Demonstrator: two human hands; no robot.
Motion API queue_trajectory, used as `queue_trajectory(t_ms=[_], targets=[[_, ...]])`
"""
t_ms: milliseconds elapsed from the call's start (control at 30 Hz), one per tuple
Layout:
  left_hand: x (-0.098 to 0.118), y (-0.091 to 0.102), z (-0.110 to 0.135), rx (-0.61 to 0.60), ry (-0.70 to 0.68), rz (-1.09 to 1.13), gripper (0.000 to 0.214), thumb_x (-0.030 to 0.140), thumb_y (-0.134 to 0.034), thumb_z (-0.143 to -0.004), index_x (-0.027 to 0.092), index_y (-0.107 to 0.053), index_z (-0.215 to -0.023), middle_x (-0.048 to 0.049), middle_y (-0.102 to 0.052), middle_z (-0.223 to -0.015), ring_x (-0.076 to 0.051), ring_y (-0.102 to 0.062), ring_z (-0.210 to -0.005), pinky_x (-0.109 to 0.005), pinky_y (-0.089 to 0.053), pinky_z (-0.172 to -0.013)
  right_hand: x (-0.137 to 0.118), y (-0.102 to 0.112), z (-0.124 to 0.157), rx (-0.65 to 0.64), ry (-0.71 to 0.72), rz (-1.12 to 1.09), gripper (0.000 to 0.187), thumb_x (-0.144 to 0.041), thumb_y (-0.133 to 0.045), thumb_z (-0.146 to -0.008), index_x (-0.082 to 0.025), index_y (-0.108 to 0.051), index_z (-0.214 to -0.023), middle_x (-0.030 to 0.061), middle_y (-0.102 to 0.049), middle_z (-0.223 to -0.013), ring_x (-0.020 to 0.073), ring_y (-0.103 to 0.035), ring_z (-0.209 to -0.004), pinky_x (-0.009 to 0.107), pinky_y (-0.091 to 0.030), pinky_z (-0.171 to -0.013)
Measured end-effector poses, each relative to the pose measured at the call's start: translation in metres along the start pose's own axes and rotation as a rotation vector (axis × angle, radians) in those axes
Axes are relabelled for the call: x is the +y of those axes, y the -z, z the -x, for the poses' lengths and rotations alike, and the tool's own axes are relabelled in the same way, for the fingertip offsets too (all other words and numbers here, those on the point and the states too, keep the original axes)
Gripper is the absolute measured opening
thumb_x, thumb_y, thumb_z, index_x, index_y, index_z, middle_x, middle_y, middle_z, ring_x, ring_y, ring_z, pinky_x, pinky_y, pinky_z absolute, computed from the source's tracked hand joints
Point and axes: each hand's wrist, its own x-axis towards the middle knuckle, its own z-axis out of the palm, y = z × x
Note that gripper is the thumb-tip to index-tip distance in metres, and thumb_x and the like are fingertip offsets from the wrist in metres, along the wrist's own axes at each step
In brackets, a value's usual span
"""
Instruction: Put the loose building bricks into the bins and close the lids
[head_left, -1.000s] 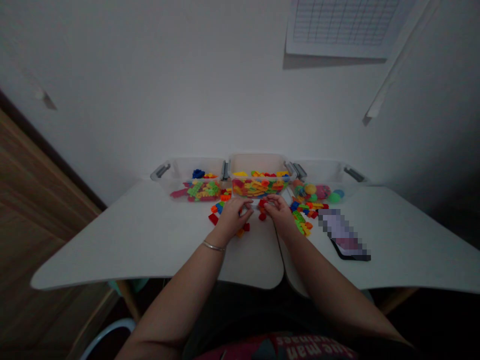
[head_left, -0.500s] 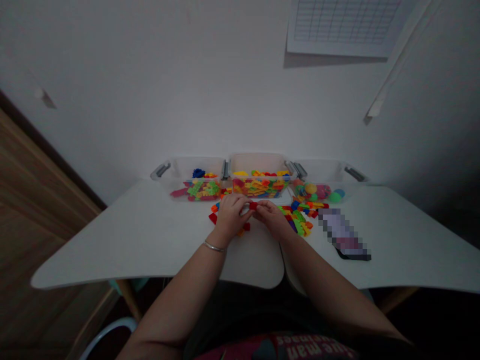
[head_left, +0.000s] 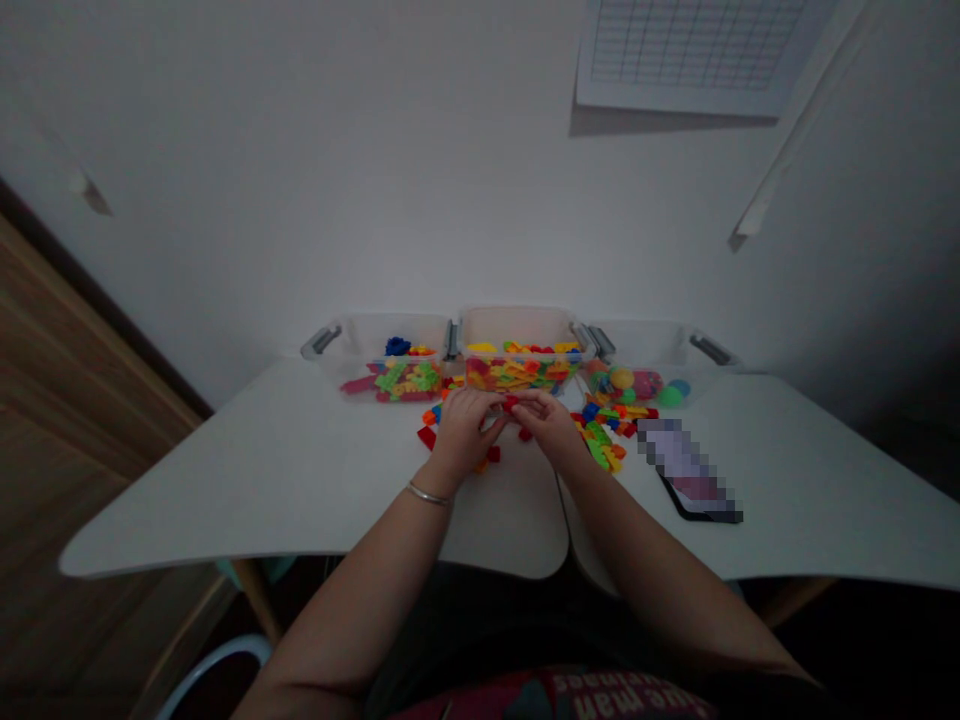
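Observation:
Between the fingertips of both hands is a small red building block (head_left: 511, 403), partly covered by the fingers. My left hand (head_left: 466, 430) pinches it from the left, with a silver bangle on that wrist. From the right, my right hand (head_left: 551, 425) closes its thumb and fingers on the same block. Loose red blocks (head_left: 426, 437) and other colours lie around my left hand. Beside my right hand is a spread of green and yellow blocks (head_left: 602, 447), with blue, orange and red pieces behind it.
Three clear plastic bins stand against the wall: a left bin (head_left: 352, 345) with mixed pieces, a middle bin (head_left: 517, 325) full of blocks, a right bin (head_left: 697, 385) holding balls. A blurred phone (head_left: 686, 470) lies right on the white table (head_left: 300, 500). A seam splits the tabletop.
My right hand has shifted slightly up and toward the left hand, its fingers covering more of the red block. A red piece now shows below the right fingers. My left hand stays put.

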Motion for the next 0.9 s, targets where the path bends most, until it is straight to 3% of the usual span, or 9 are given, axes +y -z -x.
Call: queue_trajectory(t_ms=[100, 200, 267, 367, 533, 667, 900], targets=[[-0.001, 0.001, 0.000, 0.026, 0.012, 0.036, 0.022, 0.024, -0.059, -0.085, 0.020, -0.061, -0.107, -0.0061, -0.068, -0.095, -0.022, -0.059, -0.093, -0.038, -0.043, -0.086, -0.015, 0.004, -0.009, 0.122, 0.208, 0.138, 0.027, -0.036, -0.068, -0.070, -0.022, -0.060, -0.092, 0.0051, -0.069, -0.093, 0.0188, -0.066, -0.083, 0.036, -0.053, -0.080], [-0.002, 0.003, 0.001, 0.018, 0.002, 0.052, 0.015, 0.019, -0.054, -0.085, 0.019, -0.062, -0.098, -0.0057, -0.067, -0.095, -0.021, -0.059, -0.093, -0.036, -0.044, -0.085, -0.033, 0.011, -0.021, 0.247, 0.429, 0.373, 0.024, -0.033, -0.062, -0.077, -0.021, -0.062, -0.098, 0.0078, -0.067, -0.103, 0.0211, -0.063, -0.095, 0.039, -0.048, -0.090], [-0.003, 0.004, 0.002, 0.012, -0.003, 0.053, 0.013, 0.017, -0.052, -0.085, 0.020, -0.063, -0.092, -0.0049, -0.068, -0.093, -0.021, -0.058, -0.093, -0.036, -0.043, -0.085, -0.043, 0.015, -0.031, 0.302, 0.495, 0.536, 0.023, -0.031, -0.060, -0.079, -0.020, -0.063, -0.099, 0.0079, -0.068, -0.103, 0.0227, -0.060, -0.101, 0.042, -0.044, -0.095], [-0.006, 0.004, 0.003, 0.023, 0.004, 0.050, 0.014, 0.015, -0.051, -0.085, 0.020, -0.064, -0.088, -0.0047, -0.068, -0.090, -0.021, -0.058, -0.092, -0.037, -0.043, -0.085, -0.050, 0.018, -0.049, 0.308, 0.489, 0.676, 0.022, -0.030, -0.058, -0.081, -0.018, -0.065, -0.098, 0.0079, -0.068, -0.100, 0.0224, -0.061, -0.097, 0.041, -0.043, -0.094], [-0.011, 0.004, 0.004, 0.031, 0.025, 0.049, 0.014, 0.015, -0.051, -0.085, 0.020, -0.064, -0.087, -0.0046, -0.068, -0.089, -0.021, -0.059, -0.091, -0.037, -0.044, -0.084, -0.046, 0.015, -0.071, 0.213, 0.392, 0.871, 0.019, -0.028, -0.060, -0.080, -0.019, -0.068, -0.094, 0.0067, -0.071, -0.095, 0.0226, -0.062, -0.091, 0.038, -0.046, -0.088], [-0.011, 0.004, 0.004, 0.043, 0.032, 0.048, 0.015, 0.015, -0.050, -0.085, 0.020, -0.064, -0.087, -0.0047, -0.067, -0.088, -0.021, -0.059, -0.090, -0.037, -0.044, -0.084, -0.039, 0.014, -0.073, 0.183, 0.375, 1.077, 0.023, -0.030, -0.054, -0.085, -0.019, -0.070, -0.099, 0.0086, -0.073, -0.094, 0.0234, -0.063, -0.090, 0.038, -0.044, -0.087], [-0.009, 0.005, 0.003, 0.042, 0.041, 0.043, 0.015, 0.014, -0.051, -0.084, 0.020, -0.064, -0.085, -0.0046, -0.068, -0.087, -0.021, -0.059, -0.089, -0.037, -0.045, -0.083, -0.045, 0.012, -0.063, 0.114, 0.402, 1.350, 0.036, -0.034, -0.042, -0.093, -0.017, -0.071, -0.082, 0.0118, -0.073, -0.081, 0.0244, -0.062, -0.082, 0.038, -0.041, -0.085]])
